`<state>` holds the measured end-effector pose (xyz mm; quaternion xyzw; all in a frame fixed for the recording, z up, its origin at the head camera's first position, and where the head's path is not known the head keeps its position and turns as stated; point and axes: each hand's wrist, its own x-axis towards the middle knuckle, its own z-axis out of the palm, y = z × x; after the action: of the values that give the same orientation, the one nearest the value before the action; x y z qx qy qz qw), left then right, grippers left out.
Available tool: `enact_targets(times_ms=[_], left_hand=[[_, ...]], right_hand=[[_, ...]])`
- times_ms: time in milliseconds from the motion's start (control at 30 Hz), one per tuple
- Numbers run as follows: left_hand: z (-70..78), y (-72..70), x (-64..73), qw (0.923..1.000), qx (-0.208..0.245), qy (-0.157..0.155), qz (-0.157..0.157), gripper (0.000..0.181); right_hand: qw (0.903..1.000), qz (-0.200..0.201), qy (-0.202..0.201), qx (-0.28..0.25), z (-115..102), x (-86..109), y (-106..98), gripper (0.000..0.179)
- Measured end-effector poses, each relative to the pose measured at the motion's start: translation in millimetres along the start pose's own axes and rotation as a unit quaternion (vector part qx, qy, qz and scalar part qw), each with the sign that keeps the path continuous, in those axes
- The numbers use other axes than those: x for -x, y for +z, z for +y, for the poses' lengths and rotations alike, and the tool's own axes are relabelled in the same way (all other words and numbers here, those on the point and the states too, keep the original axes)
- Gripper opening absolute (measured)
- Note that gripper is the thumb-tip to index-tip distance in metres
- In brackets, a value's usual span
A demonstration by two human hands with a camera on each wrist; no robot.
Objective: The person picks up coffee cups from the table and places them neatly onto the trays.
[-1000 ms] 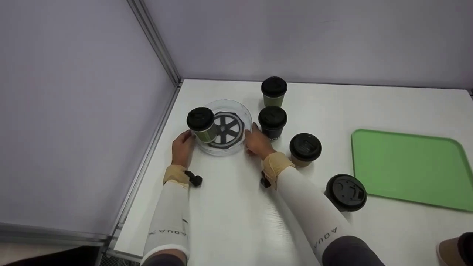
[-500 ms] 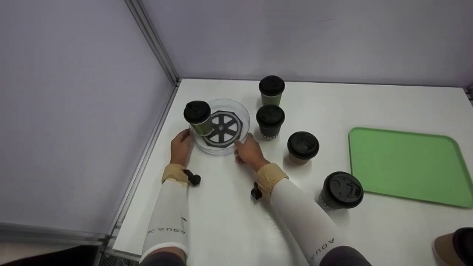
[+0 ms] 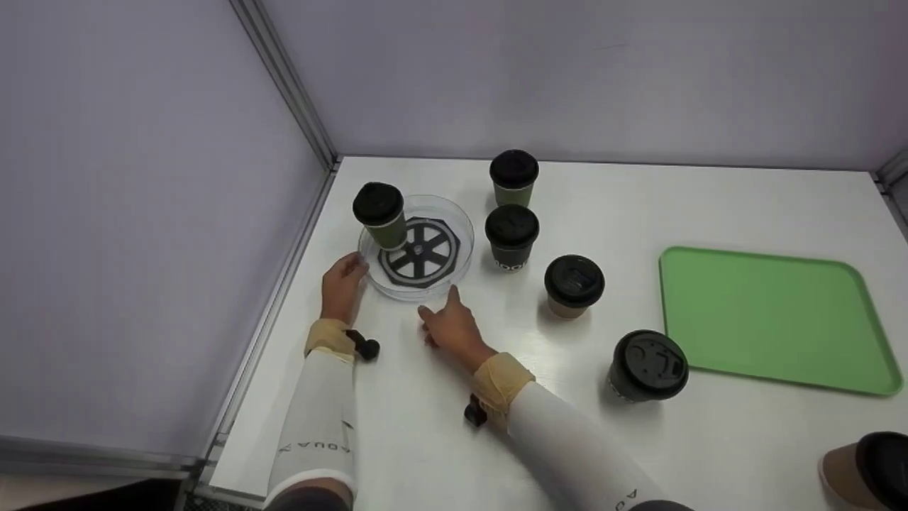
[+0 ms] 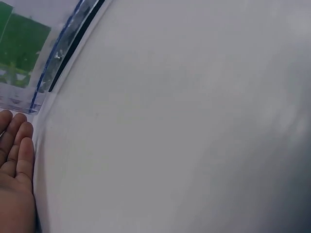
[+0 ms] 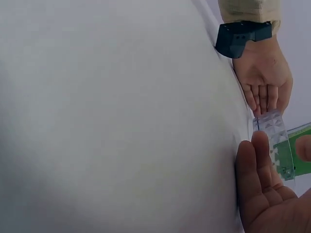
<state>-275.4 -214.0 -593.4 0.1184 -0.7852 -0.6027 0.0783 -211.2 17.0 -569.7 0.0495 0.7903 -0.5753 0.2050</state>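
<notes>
The clear round dish (image 3: pixel 404 293) sits left of centre in the frame on the counter (image 3: pixel 411 426), a lidded green cup (image 3: pixel 381 216) on its left side. It looks light, stiff and slick, perhaps brittle; opposite sides of the rim seem the best hold, kept level. The left hand (image 3: pixel 342 287), fingers straight, seems to touch its lower-left rim; the right hand (image 3: pixel 454 330), thumb and forefinger spread, is just below, holding nothing.

Head view: light muted, even, greyish. Soft shadow on the bench (image 3: pixel 425 454) beside the right forearm (image 3: pixel 574 447), just behind the right hand (image 3: pixel 454 330). Wrist views: bench edge bowed near right hand and left hand (image 4: pixel 17 165) alike; surface pale, detail washed out, darker opposite the hand.
</notes>
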Motion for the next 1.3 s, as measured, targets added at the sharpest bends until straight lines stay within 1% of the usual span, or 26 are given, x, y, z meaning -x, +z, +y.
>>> enact_targets(times_ms=[67, 133, 267, 333, 367, 467, 600, 667, 733, 833, 933, 1033, 1100, 1200, 1300], left_hand=[[-1.0, -1.0, -0.7, 1.0000, -0.002, 0.000, 0.003, 0.042], [-1.4, -1.3, -1.5, 1.0000, -0.001, 0.001, 0.009, 0.041], [-1.9, -0.1, -1.8, 0.9999, 0.014, 0.003, 0.008, 0.039], [-0.9, 1.3, -1.2, 0.9997, 0.025, 0.004, 0.007, 0.039], [-0.5, 2.0, -1.0, 0.9996, 0.028, 0.005, 0.007, 0.038], [0.7, 3.5, -0.4, 0.9997, 0.021, 0.007, 0.008, 0.038], [1.0, 3.3, -0.5, 0.9999, 0.006, 0.006, 0.010, 0.038], [1.0, 2.1, -0.9, 0.9999, 0.008, 0.006, 0.013, 0.037], [1.7, 4.3, -2.7, 0.9999, 0.009, 0.006, 0.004, 0.038], [1.2, 5.2, -5.4, 0.9999, 0.007, 0.007, -0.007, 0.040], [-0.4, 4.0, -7.7, 0.9999, 0.002, 0.003, -0.011, 0.041], [-1.3, 0.0, -9.7, 0.9999, 0.002, -0.004, -0.013, 0.042], [-1.6, -4.2, -11.1, 0.9999, 0.004, -0.005, -0.012, 0.043], [-2.8, -12.7, -13.5, 0.9998, 0.014, -0.005, -0.013, 0.044], [-4.5, -20.9, -16.6, 0.9997, 0.018, -0.004, -0.014, 0.045]], right_hand=[[0.9999, 0.002, -0.010, 0.011, 1, 2.3, -4, 0.087], [0.9997, 0.012, -0.019, 0.009, 1, -0.6, -13, 0.086], [0.9984, 0.047, -0.028, -0.016, -6, -16.2, -34, 0.081], [0.9974, 0.061, -0.036, -0.013, -12, -26.0, -45, 0.078], [0.9970, 0.066, -0.039, -0.006, -15, -31.1, -50, 0.078], [0.9944, 0.084, -0.047, 0.046, -20, -45.9, -61, 0.074], [0.9880, 0.091, -0.059, 0.109, -19, -59.4, -68, 0.064], [0.9860, 0.085, -0.075, 0.123, -17, -62.5, -68, 0.057], [0.9860, 0.086, -0.087, 0.113, -13, -62.2, -69, 0.052], [0.9843, 0.099, -0.105, 0.102, -9, -59.8, -67, 0.049], [0.9831, 0.113, -0.107, 0.096, -8, -56.3, -61, 0.050], [0.9849, 0.116, -0.089, 0.093, -8, -52.7, -51, 0.057], [0.9880, 0.112, -0.071, 0.080, -9, -50.6, -43, 0.065], [0.9916, 0.099, -0.047, 0.068, -11, -48.2, -30, 0.075], [0.9938, 0.082, -0.031, 0.069, -15, -45.6, -17, 0.079]])
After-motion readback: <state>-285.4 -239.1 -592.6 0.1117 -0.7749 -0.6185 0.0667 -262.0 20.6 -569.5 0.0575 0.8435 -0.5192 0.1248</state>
